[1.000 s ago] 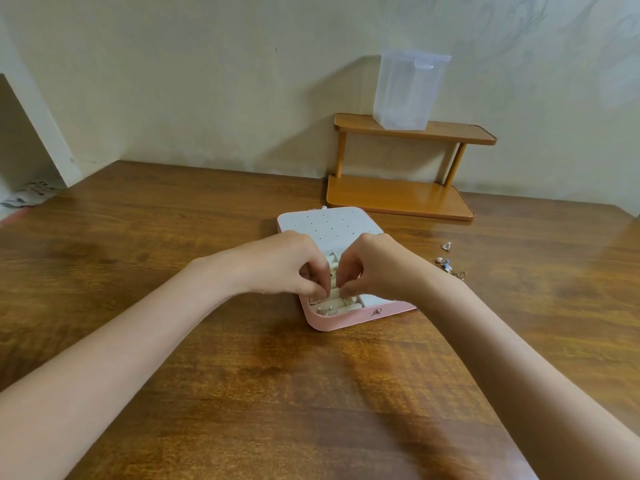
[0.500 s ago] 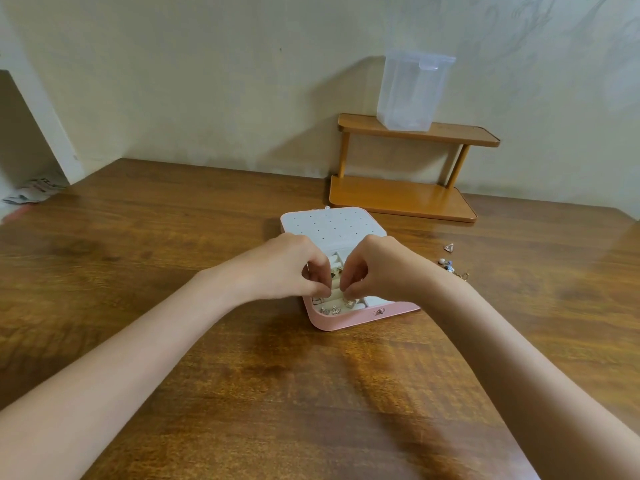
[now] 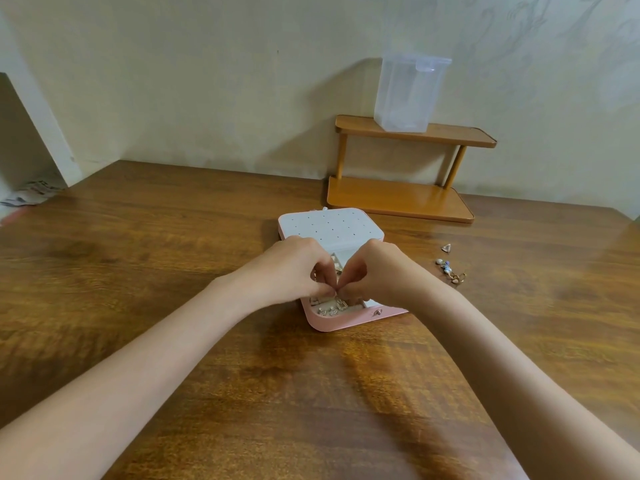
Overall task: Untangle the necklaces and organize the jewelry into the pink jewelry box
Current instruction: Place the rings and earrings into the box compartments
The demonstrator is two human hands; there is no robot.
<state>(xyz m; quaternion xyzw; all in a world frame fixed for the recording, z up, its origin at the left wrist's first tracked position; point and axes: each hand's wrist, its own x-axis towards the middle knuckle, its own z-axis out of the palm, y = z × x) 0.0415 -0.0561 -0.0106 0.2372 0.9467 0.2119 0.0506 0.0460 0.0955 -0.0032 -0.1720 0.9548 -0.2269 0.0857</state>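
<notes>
Left hand (image 3: 294, 268) and right hand (image 3: 377, 271) curled, fingertips pinched together over pink jewelry box (image 3: 346, 322), held item unclear, loose jewelry (image 3: 450, 270) right

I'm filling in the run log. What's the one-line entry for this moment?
stage: sorting | left hand, right hand: fingertips pinched together over pink jewelry box, item unclear | box: open | loose jewelry: on table, right
</notes>
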